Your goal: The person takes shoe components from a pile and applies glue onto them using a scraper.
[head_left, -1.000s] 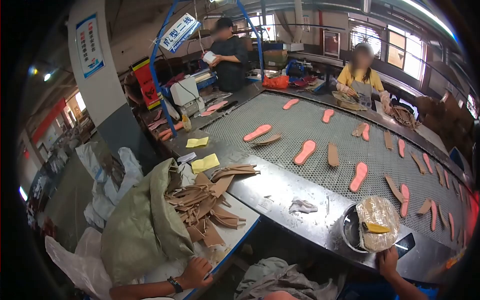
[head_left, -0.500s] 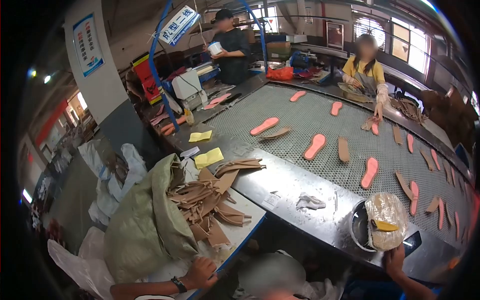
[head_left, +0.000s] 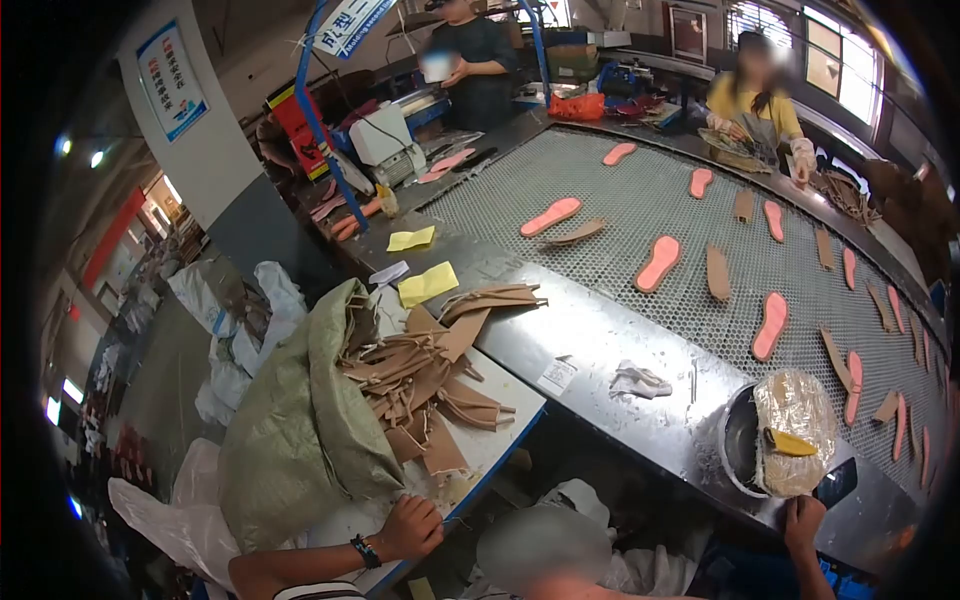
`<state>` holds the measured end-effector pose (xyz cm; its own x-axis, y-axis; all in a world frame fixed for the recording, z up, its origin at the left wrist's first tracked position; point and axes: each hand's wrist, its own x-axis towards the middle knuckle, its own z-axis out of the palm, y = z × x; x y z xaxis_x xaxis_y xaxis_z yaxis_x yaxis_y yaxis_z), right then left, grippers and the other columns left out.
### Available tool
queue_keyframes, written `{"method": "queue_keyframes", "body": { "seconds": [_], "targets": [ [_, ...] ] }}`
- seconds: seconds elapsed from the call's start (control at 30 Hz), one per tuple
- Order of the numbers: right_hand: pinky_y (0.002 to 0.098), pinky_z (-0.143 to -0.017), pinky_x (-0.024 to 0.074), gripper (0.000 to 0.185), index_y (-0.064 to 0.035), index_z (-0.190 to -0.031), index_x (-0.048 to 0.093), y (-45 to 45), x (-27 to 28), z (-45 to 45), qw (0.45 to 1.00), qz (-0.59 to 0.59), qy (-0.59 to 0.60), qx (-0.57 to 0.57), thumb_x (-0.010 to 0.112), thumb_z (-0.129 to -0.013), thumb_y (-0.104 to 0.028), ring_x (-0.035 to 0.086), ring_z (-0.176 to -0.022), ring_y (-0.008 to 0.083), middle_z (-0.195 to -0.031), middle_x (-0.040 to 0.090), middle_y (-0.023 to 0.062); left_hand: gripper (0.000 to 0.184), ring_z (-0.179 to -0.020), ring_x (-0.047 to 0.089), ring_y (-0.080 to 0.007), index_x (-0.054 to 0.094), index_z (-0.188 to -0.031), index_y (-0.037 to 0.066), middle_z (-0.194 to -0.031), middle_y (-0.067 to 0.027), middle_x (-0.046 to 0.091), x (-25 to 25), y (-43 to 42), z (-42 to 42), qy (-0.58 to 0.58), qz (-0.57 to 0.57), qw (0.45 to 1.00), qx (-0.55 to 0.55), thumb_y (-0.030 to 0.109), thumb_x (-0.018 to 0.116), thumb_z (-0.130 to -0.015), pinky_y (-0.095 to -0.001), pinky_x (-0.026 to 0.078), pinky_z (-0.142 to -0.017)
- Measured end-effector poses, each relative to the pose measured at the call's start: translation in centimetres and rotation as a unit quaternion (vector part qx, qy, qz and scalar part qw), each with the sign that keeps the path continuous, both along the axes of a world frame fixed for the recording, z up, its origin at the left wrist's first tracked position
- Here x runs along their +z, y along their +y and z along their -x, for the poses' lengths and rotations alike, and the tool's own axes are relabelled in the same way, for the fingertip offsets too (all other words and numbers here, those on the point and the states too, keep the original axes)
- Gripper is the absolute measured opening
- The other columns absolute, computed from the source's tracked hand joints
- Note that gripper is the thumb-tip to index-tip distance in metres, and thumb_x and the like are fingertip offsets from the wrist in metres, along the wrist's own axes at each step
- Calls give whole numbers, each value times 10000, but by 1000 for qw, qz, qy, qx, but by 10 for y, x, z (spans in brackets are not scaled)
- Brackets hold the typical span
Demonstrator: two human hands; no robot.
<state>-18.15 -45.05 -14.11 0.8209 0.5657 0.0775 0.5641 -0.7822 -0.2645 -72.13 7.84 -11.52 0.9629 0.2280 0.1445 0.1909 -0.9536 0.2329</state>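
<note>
My left hand [head_left: 412,527] rests with curled fingers on the corner of the white board [head_left: 510,390], just below the green woven sack [head_left: 300,420]. Brown strap-like pieces [head_left: 430,375] spill from the sack's mouth onto the board. My right hand [head_left: 803,520] is closed at the front edge of the metal table [head_left: 600,345]; nothing shows in it. Just beyond it stands a round pot [head_left: 739,440], with a plastic-wrapped pad [head_left: 800,410] over its right side. A yellow-handled tool [head_left: 790,443] lies on the pad. The dark phone [head_left: 836,484] is beside my right hand.
A mesh conveyor [head_left: 600,270] carries pink insoles [head_left: 658,263] and brown pieces [head_left: 717,273]. A co-worker in yellow [head_left: 735,100] stands across it; another person [head_left: 480,80] holds a white container at the back. Yellow papers [head_left: 428,284] and a crumpled cloth [head_left: 640,380] lie on the metal.
The view has shifted, so most things sit lower or further right. My right hand has drawn in from the pad to the table edge. The co-worker's reaching hand has pulled back from the conveyor.
</note>
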Motion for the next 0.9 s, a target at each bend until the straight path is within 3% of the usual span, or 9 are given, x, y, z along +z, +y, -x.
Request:
{"method": "queue_keyframes", "body": {
  "seconds": [0.1, 0.2, 0.3, 0.4, 0.9],
  "targets": [
    [523, -658, 361, 308, 47, -683, 473, -8, -8, -1, 1000, 1, 8, -3, 586, -872, -169, 517, -773, 467, -806, 555, 257, 134, -817, 516, -285, 584, -823, 69, -848, -104, 524, -1, 0, 1, 4, -4, 1000, 2, 162, 666, -772, -432, 385, -761],
    [520, -781, 427, 228, 61, -846, 597, 4, 7, 8, 998, -21, -44, 45, 579, -875, -165, 560, -927, 479, -958, 606, 275, 125, -811, 517, -282, 586, -826, 67, -845, -104, 523, 1, -1, 0, -3, -8, 1000, -2, 155, 660, -776, -431, 387, -762],
    [510, -993, 413, 356, 67, -1150, 621, 41, 37, 25, 987, -113, -76, 81, 554, -900, -177, 526, -1158, 492, -1216, 585, 300, 152, -808, 510, -285, 586, -836, 64, -840, -107, 512, 2, -1, 1, -3, -9, 1000, 0, 165, 674, -767, -410, 397, -738],
    [496, -1135, 315, 508, 60, -1367, 512, 27, 23, 16, 992, -69, -62, 86, 527, -927, -193, 437, -1315, 491, -1405, 495, 298, 152, -801, 513, -279, 581, -827, 64, -837, -104, 515, 5, -1, 2, -15, -17, 1000, -8, 160, 677, -759, -404, 400, -732],
    [533, -1080, 352, 440, 41, -1299, 558, 29, 24, 16, 994, -72, -39, 70, 521, -930, -197, 475, -1241, 497, -1326, 542, 290, 162, -817, 538, -289, 576, -819, 72, -840, -109, 524, 5, 0, -1, -18, -2, 1000, 7, 153, 687, -732, -408, 426, -751]
  ]
}}
